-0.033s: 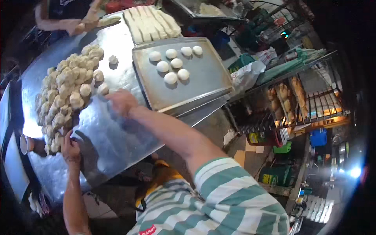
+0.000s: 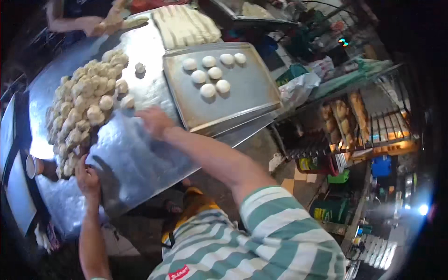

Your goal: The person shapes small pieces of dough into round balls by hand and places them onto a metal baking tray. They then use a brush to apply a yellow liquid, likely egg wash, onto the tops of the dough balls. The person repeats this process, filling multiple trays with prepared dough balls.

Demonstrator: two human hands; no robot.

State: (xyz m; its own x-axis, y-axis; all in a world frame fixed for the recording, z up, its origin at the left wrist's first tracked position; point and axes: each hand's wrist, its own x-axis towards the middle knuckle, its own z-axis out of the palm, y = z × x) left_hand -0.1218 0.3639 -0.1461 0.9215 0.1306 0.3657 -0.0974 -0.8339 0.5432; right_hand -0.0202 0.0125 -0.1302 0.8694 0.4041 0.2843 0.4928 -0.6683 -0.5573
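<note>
A large heap of raw dough pieces lies on the left part of the metal worktop, reaching from near its far edge down to its near left edge. The left hand rests at the near edge of the worktop, touching the lowest pieces of the heap; its fingers are curled, but if they grasp a piece I cannot tell. The right hand lies flat on the bare metal just beside the right side of the heap, palm down and a little blurred; it seems to press on something under it, but what it holds is hidden.

One single dough piece sits apart from the heap, toward the far edge. To the right of the hands a baking tray lies on the right part of the worktop, and seven round dough balls stand in its far left corner in short rows. Behind the tray, at the far edge, long strips of dough lie side by side. At the far left corner, another person's hands work on dough.
</note>
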